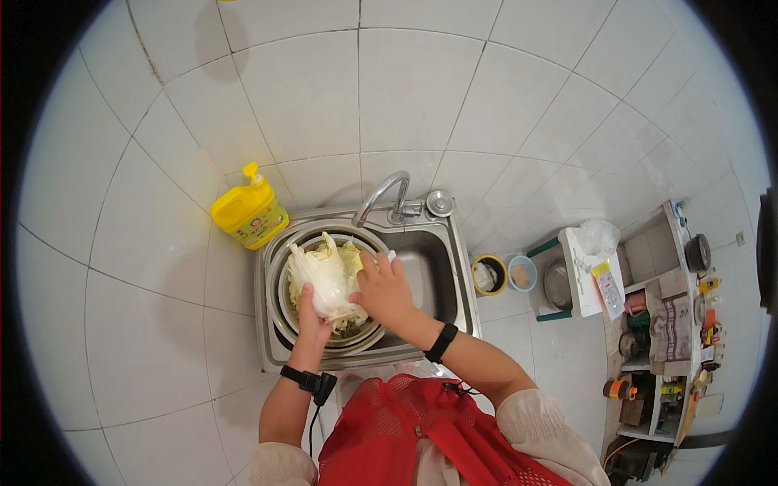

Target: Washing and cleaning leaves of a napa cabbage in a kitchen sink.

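My left hand (313, 316) holds a pale head of napa cabbage (319, 280) from below, its thumb on the near side. My right hand (385, 291) grips the cabbage's right side. A bit of white cabbage leaf (392, 255) shows past its fingertips, and the rest is hidden under the palm. Beneath the cabbage, a round metal basin (275, 297) stands in the left part of the stainless steel sink (463, 285). Torn yellow-green cabbage leaves (351, 252) lie in a smaller vessel nested inside this basin.
A chrome faucet (384, 185) arches over the basin's back edge. Beside it sits a sink strainer (439, 203). A yellow pump jug (252, 212) stands at the back left. Rightward are a yellow-rimmed bin (474, 280), a blue basin (531, 264), a white stool (574, 267) and shelves (659, 395).
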